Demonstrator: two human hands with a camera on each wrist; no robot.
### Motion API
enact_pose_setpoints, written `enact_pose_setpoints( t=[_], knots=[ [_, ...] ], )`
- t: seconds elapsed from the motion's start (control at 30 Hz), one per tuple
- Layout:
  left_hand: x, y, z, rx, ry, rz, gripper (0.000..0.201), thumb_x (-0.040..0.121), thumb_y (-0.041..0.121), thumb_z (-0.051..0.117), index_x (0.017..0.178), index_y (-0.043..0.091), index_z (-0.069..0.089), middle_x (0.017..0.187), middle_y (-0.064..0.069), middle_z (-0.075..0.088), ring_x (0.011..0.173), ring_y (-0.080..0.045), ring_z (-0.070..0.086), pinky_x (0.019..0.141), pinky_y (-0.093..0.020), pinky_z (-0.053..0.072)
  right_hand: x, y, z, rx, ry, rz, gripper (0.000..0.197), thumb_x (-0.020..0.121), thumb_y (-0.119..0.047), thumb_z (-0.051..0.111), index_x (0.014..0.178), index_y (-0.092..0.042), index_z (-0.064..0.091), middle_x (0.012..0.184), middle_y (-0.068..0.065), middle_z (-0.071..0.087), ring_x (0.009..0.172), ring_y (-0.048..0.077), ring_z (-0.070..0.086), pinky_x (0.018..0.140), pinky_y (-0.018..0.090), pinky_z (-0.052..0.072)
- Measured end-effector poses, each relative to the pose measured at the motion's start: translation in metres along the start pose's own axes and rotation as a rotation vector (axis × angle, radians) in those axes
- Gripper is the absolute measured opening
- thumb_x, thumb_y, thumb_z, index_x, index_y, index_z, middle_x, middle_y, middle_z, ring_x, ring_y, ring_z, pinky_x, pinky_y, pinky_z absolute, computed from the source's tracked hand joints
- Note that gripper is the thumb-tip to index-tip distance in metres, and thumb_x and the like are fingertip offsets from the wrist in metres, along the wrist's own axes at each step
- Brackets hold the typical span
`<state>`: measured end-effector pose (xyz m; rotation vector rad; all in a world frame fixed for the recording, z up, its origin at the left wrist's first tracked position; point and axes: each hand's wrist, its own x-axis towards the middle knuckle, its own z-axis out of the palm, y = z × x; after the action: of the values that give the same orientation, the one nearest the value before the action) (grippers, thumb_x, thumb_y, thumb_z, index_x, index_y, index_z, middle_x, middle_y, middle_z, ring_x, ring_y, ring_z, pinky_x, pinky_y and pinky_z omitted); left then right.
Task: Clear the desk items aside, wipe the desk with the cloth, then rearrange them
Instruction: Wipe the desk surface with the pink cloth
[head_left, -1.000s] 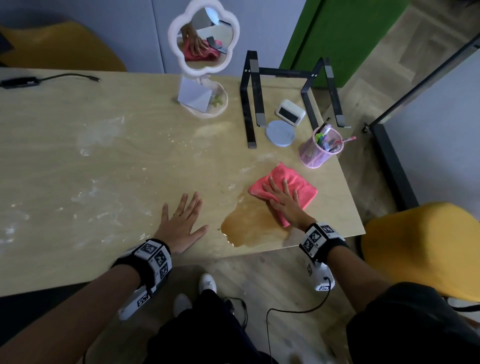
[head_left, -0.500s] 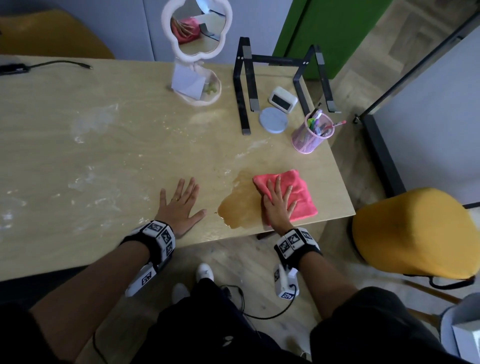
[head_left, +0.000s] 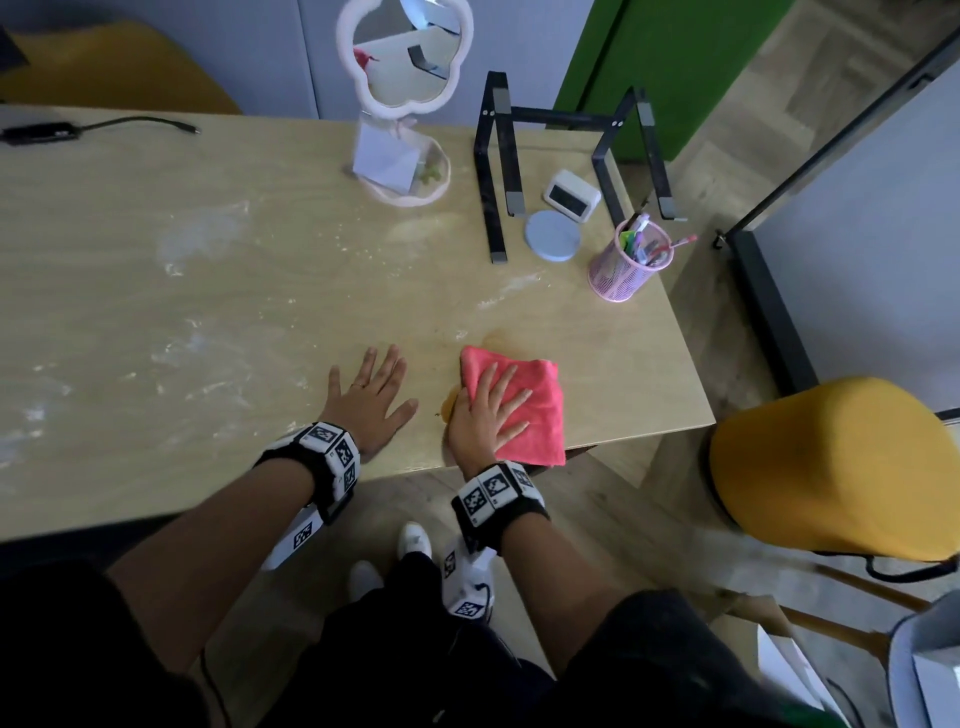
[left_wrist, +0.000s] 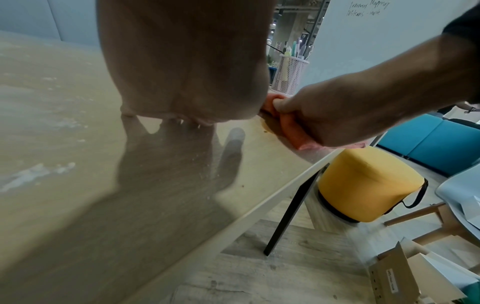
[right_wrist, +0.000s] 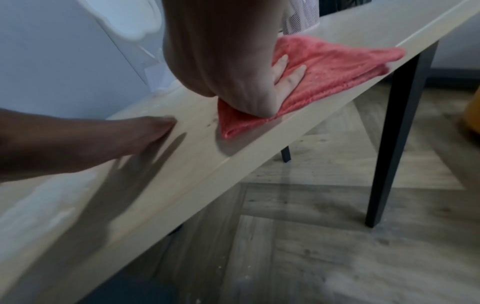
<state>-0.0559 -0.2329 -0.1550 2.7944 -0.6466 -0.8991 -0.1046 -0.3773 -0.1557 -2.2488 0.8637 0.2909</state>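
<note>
At the near edge of the desk (head_left: 156, 291), a person's right hand (head_left: 485, 415) lies flat on a folded pink cloth (head_left: 535, 410), fingers straight and slightly spread, palm bearing down rather than gripping. The cloth sits at the front right corner, one fold just overhanging the edge, over what appears to be a brown spill (head_left: 451, 406); only a sliver of the stain shows at the cloth's left side, so how much liquid is left under it is hard to say. A flat palm suits the job: it spreads pressure over the whole cloth so it soaks and drags evenly.

Just left of the cloth, apart from it, the left hand (head_left: 371, 397) rests palm-down on bare wood, fingers extended and fanned, holding nothing; it seems to be bracing the body.

Pale dusty smears (head_left: 197, 234) streak the middle and left of the top, which suggests the wiping is far from done.

Farther back, the cleared items are bunched at the rear right: a pink mesh pen holder (head_left: 623, 270), a round grey coaster (head_left: 553, 235), a small white clock (head_left: 570, 195), a black laptop stand (head_left: 498, 171) and a flower-shaped mirror (head_left: 405, 62) on its dish.
</note>
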Motion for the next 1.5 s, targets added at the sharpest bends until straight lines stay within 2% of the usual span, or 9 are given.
enact_pose_setpoints(
  t=[0.4, 0.67, 0.73, 0.8, 0.9, 1.0, 1.17, 1.37, 1.5],
  knots=[
    [0.001, 0.000, 0.003, -0.061, 0.040, 0.009, 0.057, 0.099, 0.044, 0.006, 0.148, 0.024, -0.015, 0.152, 0.013, -0.029, 0.143, -0.012, -0.024, 0.113, -0.056, -0.009, 0.023, -0.055, 0.021, 0.234, 0.125, 0.204, 0.060, 0.100, -0.037, 0.024, 0.150, -0.025, -0.008, 0.157, -0.005, -0.018, 0.143, 0.027, -0.024, 0.111, 0.054, -0.016],
    [0.002, -0.005, 0.007, -0.060, 0.046, 0.023, 0.065, 0.076, 0.054, -0.021, 0.134, 0.029, -0.032, 0.144, 0.014, -0.039, 0.138, -0.011, -0.031, 0.114, -0.055, -0.008, 0.070, -0.048, -0.010, 0.443, -0.158, -0.111, 0.049, 0.101, -0.040, 0.019, 0.148, -0.038, 0.006, 0.157, 0.000, -0.018, 0.141, 0.021, -0.027, 0.105, 0.044, -0.026],
    [0.002, -0.004, 0.006, -0.051, 0.042, 0.022, 0.065, 0.075, 0.054, -0.022, 0.135, 0.028, -0.031, 0.145, 0.013, -0.039, 0.138, -0.012, -0.031, 0.114, -0.055, -0.008, 0.070, -0.037, -0.019, 0.712, -0.237, -0.097, 0.047, 0.099, -0.047, 0.026, 0.145, -0.037, 0.023, 0.158, 0.008, 0.012, 0.146, 0.029, 0.005, 0.118, 0.051, 0.006],
    [0.002, -0.004, 0.005, -0.043, 0.038, 0.030, 0.067, 0.075, 0.054, -0.022, 0.135, 0.027, -0.031, 0.145, 0.012, -0.038, 0.137, -0.011, -0.032, 0.115, -0.054, -0.009, 0.069, -0.030, -0.036, 0.949, -0.230, -0.075, 0.043, 0.100, -0.038, 0.032, 0.139, -0.021, 0.036, 0.137, 0.014, 0.047, 0.121, 0.025, 0.052, 0.096, 0.033, 0.049],
    [0.003, -0.007, 0.001, -0.018, 0.043, 0.040, 0.069, 0.075, 0.054, -0.022, 0.137, 0.023, -0.029, 0.149, 0.009, -0.034, 0.137, -0.012, -0.030, 0.116, -0.053, -0.011, 0.075, -0.028, -0.068, 1.056, -0.169, -0.002, 0.042, 0.102, -0.036, 0.027, 0.126, -0.008, 0.046, 0.111, 0.027, 0.061, 0.081, 0.016, 0.058, 0.086, 0.040, 0.051],
    [0.007, -0.009, -0.007, 0.020, 0.088, 0.019, 0.065, 0.089, 0.052, -0.009, 0.142, 0.019, -0.025, 0.151, 0.004, -0.033, 0.142, -0.017, -0.026, 0.115, -0.053, -0.010, 0.092, -0.025, -0.099, 1.254, -0.088, 0.033, 0.046, 0.103, -0.033, 0.022, 0.134, -0.003, 0.040, 0.083, 0.006, 0.073, 0.086, 0.019, 0.060, 0.092, 0.035, 0.047],
    [0.015, -0.012, -0.014, 0.020, 0.043, -0.016, 0.062, 0.099, 0.045, 0.011, 0.148, 0.018, -0.017, 0.148, 0.005, -0.035, 0.144, -0.018, -0.022, 0.115, -0.053, -0.007, 0.096, -0.020, -0.141, 1.226, 0.121, -0.039, 0.037, 0.103, -0.024, 0.027, 0.139, -0.018, 0.033, 0.139, 0.020, 0.045, 0.098, 0.020, 0.059, 0.106, 0.046, 0.039],
    [0.020, -0.012, -0.012, -0.051, 0.024, -0.023, 0.062, 0.098, 0.049, 0.010, 0.147, 0.022, -0.018, 0.148, 0.011, -0.036, 0.143, -0.014, -0.025, 0.117, -0.053, -0.006, 0.100, -0.020, -0.129, 0.632, 0.243, -0.234, 0.041, 0.101, -0.019, 0.028, 0.142, -0.016, 0.030, 0.121, 0.021, 0.052, 0.094, 0.025, 0.059, 0.083, 0.050, 0.053],
    [0.020, -0.015, -0.009, -0.050, 0.017, -0.020, 0.074, 0.075, 0.064, -0.017, 0.138, 0.026, -0.029, 0.148, 0.012, -0.038, 0.140, -0.011, -0.029, 0.117, -0.052, -0.008, 0.125, -0.021, -0.088, 0.363, 0.066, -0.122, 0.047, 0.103, -0.027, 0.021, 0.149, -0.027, 0.012, 0.159, 0.008, 0.000, 0.146, 0.029, 0.000, 0.115, 0.056, -0.004]
  ],
)
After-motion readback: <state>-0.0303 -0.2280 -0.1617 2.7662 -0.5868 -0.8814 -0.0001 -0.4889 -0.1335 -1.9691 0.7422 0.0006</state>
